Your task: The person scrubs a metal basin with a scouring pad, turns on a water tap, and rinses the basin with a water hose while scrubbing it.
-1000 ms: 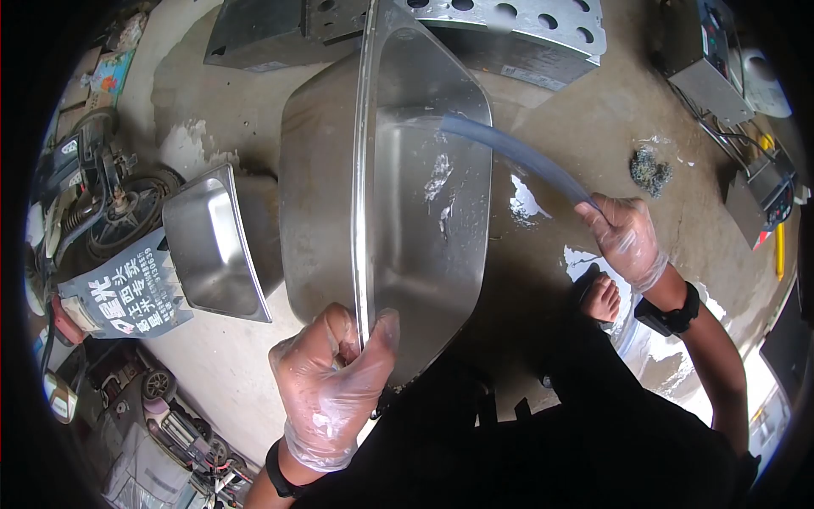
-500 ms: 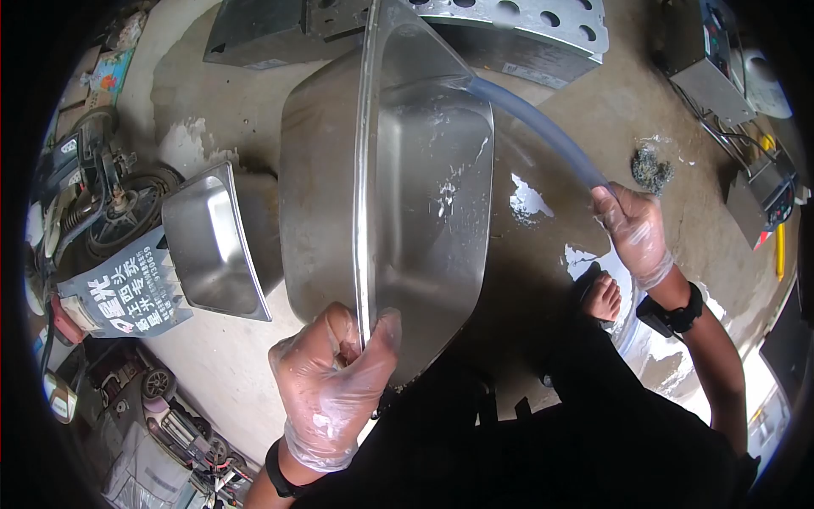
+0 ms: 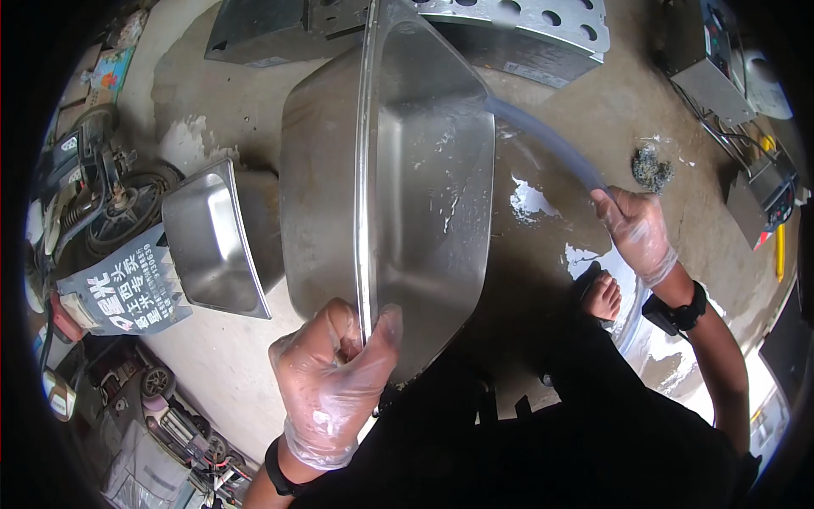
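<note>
My left hand (image 3: 335,382), in a clear plastic glove, grips the rim of a large steel basin (image 3: 432,187) at its near end. The basin is tilted up on its side, and streaks of water show on its inner wall. In my right hand (image 3: 638,233), also gloved, is a translucent bluish hose (image 3: 551,140). The hose's far end is at the basin's right edge, with water coming from it into the basin. My right hand is to the right of the basin, apart from it.
A smaller steel basin (image 3: 216,242) stands at the left beside a printed grey sack (image 3: 127,284). Behind it is a motorbike wheel (image 3: 127,208). A perforated metal unit (image 3: 526,34) lies at the top. A scouring pad (image 3: 651,171) is on the wet floor at the right, near electrical boxes (image 3: 755,199).
My right hand has shifted slightly right and the hose end has moved from inside the basin to its right edge. The water streaks have changed. My left hand keeps its hold.
</note>
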Demonstrator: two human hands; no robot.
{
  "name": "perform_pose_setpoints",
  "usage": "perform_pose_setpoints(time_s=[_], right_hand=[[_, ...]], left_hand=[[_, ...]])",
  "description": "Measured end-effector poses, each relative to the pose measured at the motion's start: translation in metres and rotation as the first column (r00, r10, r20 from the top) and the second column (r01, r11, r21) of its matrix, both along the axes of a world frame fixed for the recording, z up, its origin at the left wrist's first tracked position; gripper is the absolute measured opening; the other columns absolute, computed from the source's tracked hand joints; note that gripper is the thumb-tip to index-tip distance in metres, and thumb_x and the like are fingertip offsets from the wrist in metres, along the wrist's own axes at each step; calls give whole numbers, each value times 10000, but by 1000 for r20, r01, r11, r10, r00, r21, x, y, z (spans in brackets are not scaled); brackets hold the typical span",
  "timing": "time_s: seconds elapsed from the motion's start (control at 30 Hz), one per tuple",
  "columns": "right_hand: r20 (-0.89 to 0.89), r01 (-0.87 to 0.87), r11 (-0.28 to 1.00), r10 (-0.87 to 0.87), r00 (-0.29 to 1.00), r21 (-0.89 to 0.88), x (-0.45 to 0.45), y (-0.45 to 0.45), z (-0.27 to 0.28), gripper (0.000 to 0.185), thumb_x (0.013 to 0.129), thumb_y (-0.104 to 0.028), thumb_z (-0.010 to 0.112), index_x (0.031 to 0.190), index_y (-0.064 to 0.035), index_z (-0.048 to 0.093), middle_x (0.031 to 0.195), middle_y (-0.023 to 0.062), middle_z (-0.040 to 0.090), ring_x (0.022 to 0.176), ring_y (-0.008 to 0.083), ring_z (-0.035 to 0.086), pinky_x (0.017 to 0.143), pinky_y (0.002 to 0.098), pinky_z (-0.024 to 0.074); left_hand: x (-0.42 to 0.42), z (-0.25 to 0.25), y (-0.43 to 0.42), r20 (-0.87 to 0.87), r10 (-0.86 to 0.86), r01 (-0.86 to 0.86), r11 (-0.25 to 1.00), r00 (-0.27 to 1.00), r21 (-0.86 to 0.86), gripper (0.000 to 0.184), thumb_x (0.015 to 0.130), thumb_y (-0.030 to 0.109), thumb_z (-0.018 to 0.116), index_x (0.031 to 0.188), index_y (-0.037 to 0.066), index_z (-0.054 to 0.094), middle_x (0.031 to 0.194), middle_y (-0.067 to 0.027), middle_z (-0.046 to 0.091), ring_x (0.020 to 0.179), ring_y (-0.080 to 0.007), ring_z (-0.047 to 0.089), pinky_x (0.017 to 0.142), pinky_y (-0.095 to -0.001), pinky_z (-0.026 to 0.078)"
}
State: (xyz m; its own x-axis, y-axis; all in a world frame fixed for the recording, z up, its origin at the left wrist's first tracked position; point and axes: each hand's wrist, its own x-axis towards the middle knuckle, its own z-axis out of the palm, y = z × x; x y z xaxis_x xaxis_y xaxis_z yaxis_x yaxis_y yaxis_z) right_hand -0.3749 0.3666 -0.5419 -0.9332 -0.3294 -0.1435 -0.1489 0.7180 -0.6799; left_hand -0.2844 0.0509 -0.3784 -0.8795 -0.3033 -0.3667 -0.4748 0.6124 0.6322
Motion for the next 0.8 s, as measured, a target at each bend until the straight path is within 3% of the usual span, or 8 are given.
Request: perform_pose_setpoints(time_s=[0.17, 0.27, 0.47, 0.6, 0.67, 0.8], right_hand=[[34, 74, 997, -74, 997, 1, -2, -4, 1, 353, 955, -217, 664, 708, 26, 600, 560, 211, 466, 495, 392, 440, 482, 397, 402], [17, 80, 992, -82, 997, 102, -11, -2, -2, 358, 956, -280, 662, 771, 26, 653, 582, 227, 505, 522, 410, 487, 513, 415, 431], [-101, 20, 918, 22, 995, 397, -30, 16, -22, 452, 939, -465, 630, 999, -28, 726, 652, 232, 614, 668, 430, 634, 630, 473, 509], [-28, -39, 901, 56, 998, 431, -35, 22, -26, 488, 933, -494, 621, 1067, -34, 710, 677, 220, 643, 697, 418, 661, 660, 478, 525], [51, -63, 904, 46, 998, 424, -37, 17, -20, 485, 931, -488, 625, 1096, -39, 703, 693, 218, 654, 706, 414, 668, 669, 476, 530], [24, -42, 913, 36, 999, 405, -37, 19, -31, 439, 935, -473, 626, 1083, -68, 704, 712, 212, 659, 724, 407, 673, 668, 475, 529]], left_hand=[[2, -5, -3, -53, -20, 20, 1000, 998, 6, 418, 842, 73, 789, 617, 76, 436, 512, 43, 410, 501, -32, 344, 467, -220, 298], [0, 2, 1, 25, 31, -31, 999, 999, 15, 373, 843, 70, 749, 650, 87, 430, 577, 57, 399, 580, -34, 331, 534, -231, 283], [0, -2, -8, -49, 21, -24, 998, 999, -63, 427, 812, 56, 800, 612, 73, 423, 505, 51, 411, 515, -24, 355, 468, -227, 305], [-4, 2, -15, -38, 95, -99, 990, 995, -101, 387, 775, 2, 755, 622, 76, 408, 541, 47, 391, 566, -31, 347, 525, -214, 297], [-3, 2, -21, -61, 128, -133, 987, 990, -93, 298, 737, -74, 652, 671, 80, 406, 615, 65, 356, 611, -34, 305, 551, -210, 253], [2, 2, -33, -123, 161, -171, 982, 979, -74, 250, 703, -120, 556, 724, 79, 406, 677, 77, 321, 636, -38, 274, 556, -213, 223]])
